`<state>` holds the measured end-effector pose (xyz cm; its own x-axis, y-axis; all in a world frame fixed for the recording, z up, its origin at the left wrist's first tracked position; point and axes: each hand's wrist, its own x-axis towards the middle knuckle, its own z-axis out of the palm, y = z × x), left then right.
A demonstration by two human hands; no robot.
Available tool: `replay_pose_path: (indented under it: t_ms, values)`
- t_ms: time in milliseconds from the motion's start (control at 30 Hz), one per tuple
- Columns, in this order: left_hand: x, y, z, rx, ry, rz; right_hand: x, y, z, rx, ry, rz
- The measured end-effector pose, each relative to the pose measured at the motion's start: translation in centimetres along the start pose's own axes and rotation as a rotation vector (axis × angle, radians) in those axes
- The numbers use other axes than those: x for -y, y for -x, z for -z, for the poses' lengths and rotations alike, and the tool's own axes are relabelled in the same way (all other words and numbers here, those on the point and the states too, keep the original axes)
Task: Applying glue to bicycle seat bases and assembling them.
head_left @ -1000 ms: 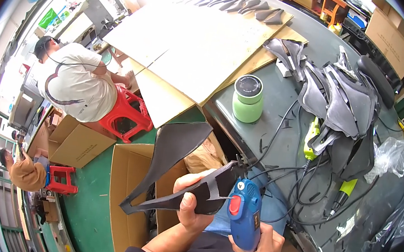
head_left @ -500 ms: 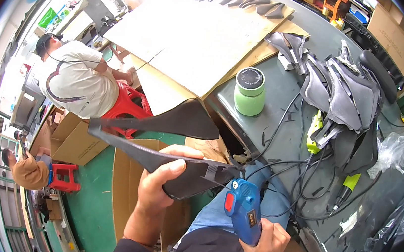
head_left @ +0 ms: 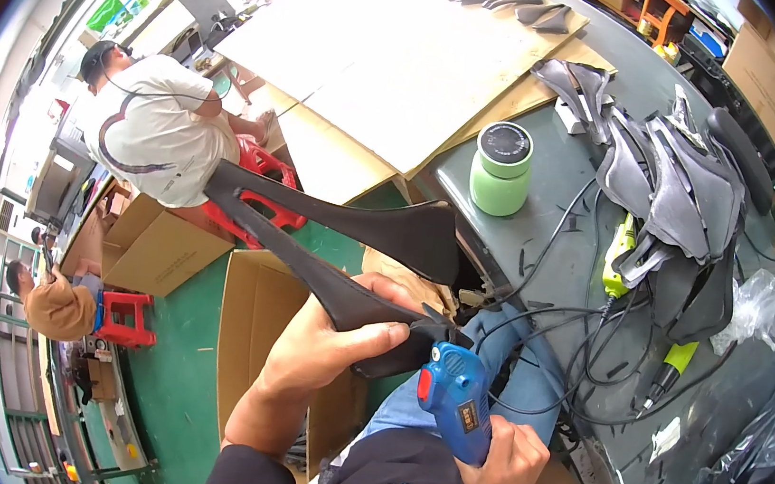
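My left hand [head_left: 323,342] grips a black bicycle saddle [head_left: 343,216] with a long central cut-out, its narrow end pointing up and left. The thumb presses on the near wing while fingers curl behind it, partly hidden. In my right hand [head_left: 507,471] is a blue handheld power tool [head_left: 462,408] with a red button, held by its lower end. The tool's head is at the saddle's near wing edge, beside my left thumb; whether its tip touches cannot be made out. Dark scraps [head_left: 435,324] show around the tip.
At right, a grey table [head_left: 550,155] bears a green jar [head_left: 501,174], a pile of grey saddle pieces [head_left: 693,200], tangled cables and a yellow-green tool [head_left: 617,259]. Dark pieces line the pale board [head_left: 359,76]. A cardboard box [head_left: 254,322] stands below. Two people sit at left.
The saddle has turned in my left hand, showing more of its cut-out, and its far wing has shifted right. My left thumb has slid along the near wing. The tool has shifted slightly left.
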<state>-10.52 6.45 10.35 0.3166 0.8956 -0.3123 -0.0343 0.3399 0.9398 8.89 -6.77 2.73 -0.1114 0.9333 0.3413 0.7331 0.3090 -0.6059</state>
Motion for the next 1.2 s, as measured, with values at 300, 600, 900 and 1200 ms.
replay_pose_path:
  t_ms: [300, 600, 900, 1200]
  values:
    - [10.4, -0.3, 12.8, -0.729, 0.44, -0.107, -0.4, 0.7, -1.4, 0.049, -0.011, -0.293]
    - [26.0, 2.5, 29.8, -1.338, 0.884, -0.265, -0.1, 1.4, -2.8, 0.133, -0.131, -0.406]
    - [35.1, 2.2, 21.6, -1.495, 0.124, 0.231, 1.0, 0.0, -1.6, 0.253, 0.074, -0.348]
    - [19.9, -4.1, 2.1, -0.407, -0.362, -0.515, -0.7, 0.4, -0.4, -0.029, -0.148, -0.46]
